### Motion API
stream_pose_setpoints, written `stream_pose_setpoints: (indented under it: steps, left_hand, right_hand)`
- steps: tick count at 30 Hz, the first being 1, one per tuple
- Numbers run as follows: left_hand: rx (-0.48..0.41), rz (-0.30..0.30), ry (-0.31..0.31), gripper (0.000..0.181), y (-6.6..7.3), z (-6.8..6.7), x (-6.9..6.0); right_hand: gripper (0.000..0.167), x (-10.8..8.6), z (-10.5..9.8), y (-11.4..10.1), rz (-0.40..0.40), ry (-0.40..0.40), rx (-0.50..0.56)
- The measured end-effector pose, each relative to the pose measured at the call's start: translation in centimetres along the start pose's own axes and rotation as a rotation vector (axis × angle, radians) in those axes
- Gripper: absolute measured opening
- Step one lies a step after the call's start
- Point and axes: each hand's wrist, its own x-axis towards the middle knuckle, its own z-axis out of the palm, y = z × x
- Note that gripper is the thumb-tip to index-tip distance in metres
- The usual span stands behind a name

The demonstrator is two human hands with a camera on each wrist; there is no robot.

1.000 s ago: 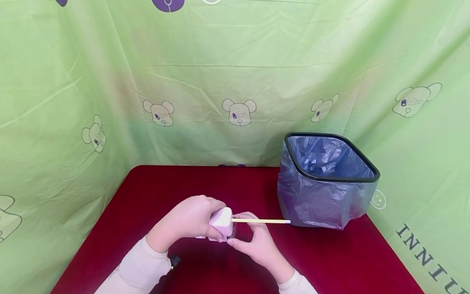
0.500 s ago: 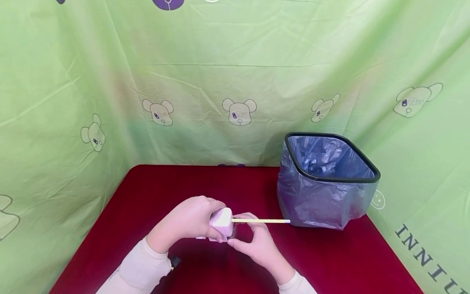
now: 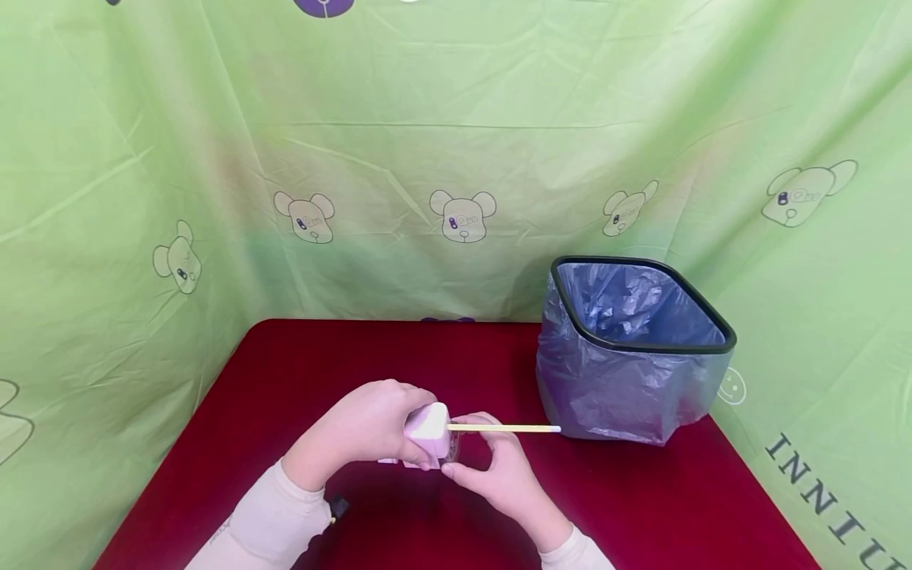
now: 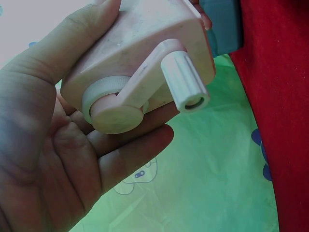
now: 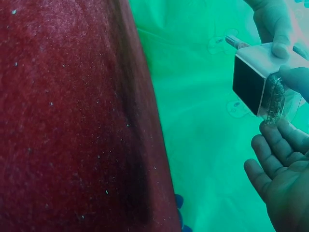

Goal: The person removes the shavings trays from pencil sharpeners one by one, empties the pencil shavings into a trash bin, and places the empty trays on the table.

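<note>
A pink crank pencil sharpener point(image 3: 430, 429) is held above the table by my left hand point(image 3: 363, 423), thumb and fingers on opposite sides of its body. The left wrist view shows its crank handle point(image 4: 185, 82) facing the palm of my left hand point(image 4: 58, 130). A yellow pencil point(image 3: 506, 428) sticks out to the right from the sharpener. Thumb and fingers of my right hand point(image 3: 502, 475) pinch a clear part with dark bits inside point(image 5: 275, 99) at the sharpener's side, below the pencil; the right wrist view also shows my right hand point(image 5: 289, 179).
A bin lined with a bluish plastic bag point(image 3: 627, 396) and rimmed in black stands at the table's right rear. The red table point(image 3: 342, 356) is enclosed by green printed cloth point(image 3: 385, 158). A small dark object point(image 3: 338, 507) shows beside the left sleeve.
</note>
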Motion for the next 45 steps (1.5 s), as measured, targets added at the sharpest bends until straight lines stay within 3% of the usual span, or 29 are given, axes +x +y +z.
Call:
stream_pose_setpoints:
  steps: [23,32,45]
  left_hand:
    - [0.018,0.005,0.018,0.06,-0.02,-0.36,-0.15]
    - [0.016,0.004,0.007,0.061,0.05,-0.61,-0.16]
    - [0.013,-0.007,0.004,0.061,-0.04,-0.62,-0.18]
  right_hand:
    - [0.05,-0.13,-0.18,-0.65,0.017,0.029,0.028]
    - [0.048,-0.16,-0.17,-0.54,-0.031,0.038,0.012]
    - [0.05,-0.28,-0.19,-0.78,-0.007,0.048,0.024]
